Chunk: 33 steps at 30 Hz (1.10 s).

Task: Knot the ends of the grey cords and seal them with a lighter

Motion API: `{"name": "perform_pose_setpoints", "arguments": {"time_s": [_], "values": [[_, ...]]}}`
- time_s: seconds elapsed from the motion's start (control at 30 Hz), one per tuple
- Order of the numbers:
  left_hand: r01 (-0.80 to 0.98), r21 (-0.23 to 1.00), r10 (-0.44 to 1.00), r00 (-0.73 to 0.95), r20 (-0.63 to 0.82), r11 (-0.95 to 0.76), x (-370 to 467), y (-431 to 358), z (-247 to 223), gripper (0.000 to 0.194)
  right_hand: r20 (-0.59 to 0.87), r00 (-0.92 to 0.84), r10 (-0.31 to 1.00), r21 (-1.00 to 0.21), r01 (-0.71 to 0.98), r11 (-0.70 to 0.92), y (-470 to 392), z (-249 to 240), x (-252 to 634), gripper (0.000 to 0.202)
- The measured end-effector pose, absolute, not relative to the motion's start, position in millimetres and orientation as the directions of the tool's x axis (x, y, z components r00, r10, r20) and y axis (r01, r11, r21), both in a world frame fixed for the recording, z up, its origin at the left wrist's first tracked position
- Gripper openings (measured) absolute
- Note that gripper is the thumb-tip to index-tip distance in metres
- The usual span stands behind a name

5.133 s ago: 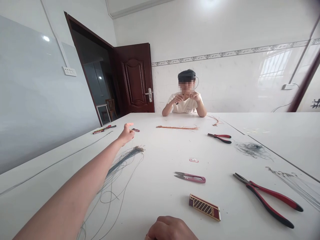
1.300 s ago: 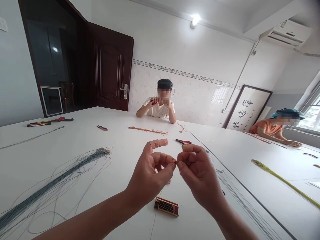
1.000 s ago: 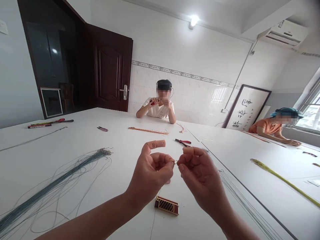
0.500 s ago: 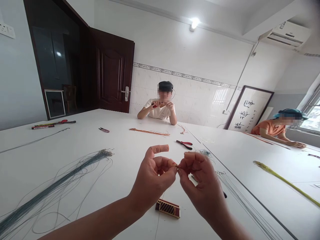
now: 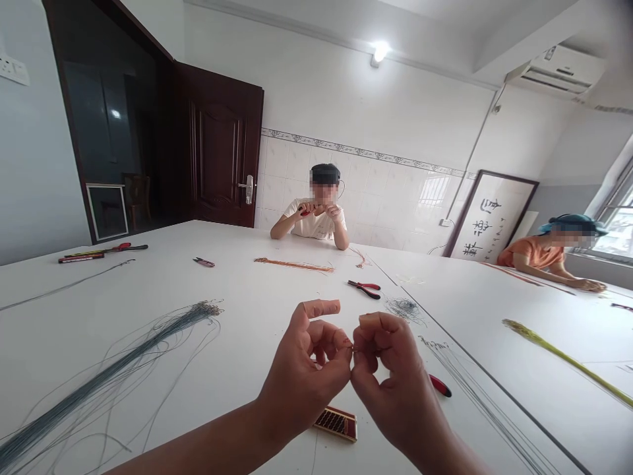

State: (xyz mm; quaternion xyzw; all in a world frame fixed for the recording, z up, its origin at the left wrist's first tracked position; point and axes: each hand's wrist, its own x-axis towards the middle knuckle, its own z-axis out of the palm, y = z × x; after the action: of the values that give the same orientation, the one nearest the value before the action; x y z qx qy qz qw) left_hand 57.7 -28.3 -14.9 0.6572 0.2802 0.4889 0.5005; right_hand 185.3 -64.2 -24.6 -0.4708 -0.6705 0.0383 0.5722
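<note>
Thumb and forefinger of my left hand (image 5: 304, 366) are pinched together, its upper finger held out apart. The fingertips of my right hand (image 5: 395, 376), also pinched, meet them above the table. Between them is a tiny brownish piece, mostly hidden and too small to name. Below the hands lies a dark red and gold box (image 5: 337, 424) with a lattice pattern, partly covered by my left hand. A red and black tool handle (image 5: 441, 386) sticks out from behind my right hand. Just beyond the hands are red-handled pliers (image 5: 364, 289) and a tangle of thin wire (image 5: 405, 308).
A bundle of grey-green wires (image 5: 133, 359) stretches across the left of the white table (image 5: 237, 382). Loose wires (image 5: 475, 389) and a yellow-green bundle (image 5: 558, 356) lie to the right. Opposite are an orange bundle (image 5: 294, 265), small snips (image 5: 204, 262) and a co-worker (image 5: 316, 218); another person (image 5: 539, 257) sits right.
Both hands sit slightly lower in view, still pinched together. More of the red handle and the wire tangle shows, while my left hand covers more of the box. The camera has shifted a little.
</note>
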Motion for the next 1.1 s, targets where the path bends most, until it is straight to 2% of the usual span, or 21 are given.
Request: {"name": "perform_pose_setpoints", "arguments": {"time_s": [0.5, 0.8, 0.93, 1.1], "values": [[-0.102, 0.943, 0.829, 0.453, 0.327, -0.317, 54.7, -23.0, -16.5, 0.039, 0.661, 0.032, 0.75, -0.593, 0.635, 0.496, -65.8, -23.4, 189.1, 0.035], [-0.041, 0.939, 0.803, 0.506, 0.315, -0.343, 49.6, -21.1, -10.1, 0.037, 0.687, 0.019, 0.727, -0.577, 0.621, 0.53, -64.0, -25.0, 187.8, 0.038], [-0.021, 0.953, 0.804, 0.531, 0.268, -0.303, 48.6, -18.9, -6.2, 0.04, 0.646, 0.029, 0.763, -0.655, 0.535, 0.534, -56.2, -28.6, 187.7, 0.038], [-0.061, 0.987, 0.86, 0.484, 0.161, -0.15, 36.2, -29.2, -24.2, 0.042, 0.475, 0.004, 0.88, -0.819, 0.368, 0.44, -53.4, -44.5, 173.9, 0.034]]}}
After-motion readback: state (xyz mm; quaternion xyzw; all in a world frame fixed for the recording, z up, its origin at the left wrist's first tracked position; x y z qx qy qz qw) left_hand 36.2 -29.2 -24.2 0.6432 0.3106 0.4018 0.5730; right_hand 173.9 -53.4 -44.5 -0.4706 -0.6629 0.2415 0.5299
